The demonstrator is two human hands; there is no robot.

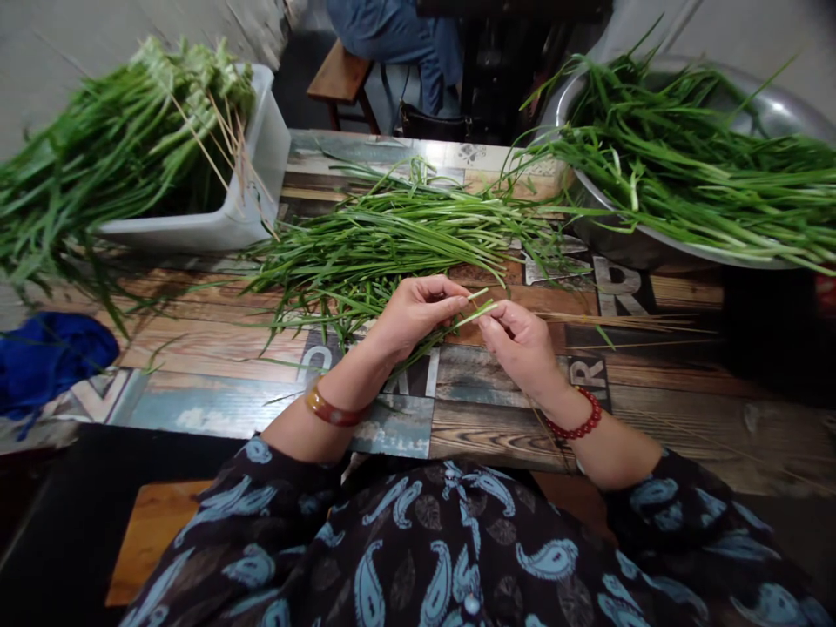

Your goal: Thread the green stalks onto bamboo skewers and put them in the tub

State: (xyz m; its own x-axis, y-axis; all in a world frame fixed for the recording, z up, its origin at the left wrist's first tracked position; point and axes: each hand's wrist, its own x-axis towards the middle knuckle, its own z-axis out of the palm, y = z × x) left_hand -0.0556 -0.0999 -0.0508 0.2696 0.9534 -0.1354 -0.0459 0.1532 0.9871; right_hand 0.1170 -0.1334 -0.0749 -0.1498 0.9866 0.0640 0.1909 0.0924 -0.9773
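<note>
My left hand (418, 315), with a bangle on its wrist, pinches green stalks close to their pale cut ends (478, 294). Close on its right, my right hand (519, 341), with a red bead bracelet, has thumb and forefinger closed on the pale end of a green stalk (474, 317). The leaves of these stalks trail down behind my left hand. A loose pile of long green stalks (418, 226) lies on the patterned wooden table (496, 427), just beyond both hands. Several thin sticks (620, 322) lie right of my right hand.
At the left, a white bin (261, 165) holds bundled greens (131, 131) with sticks poking out. A metal basin (653, 248) heaped with long greens (705, 165) stands at the right. Blue cloth (52, 361) lies at the left edge. Beyond the table a person's legs (398, 43) show beside a stool (340, 74).
</note>
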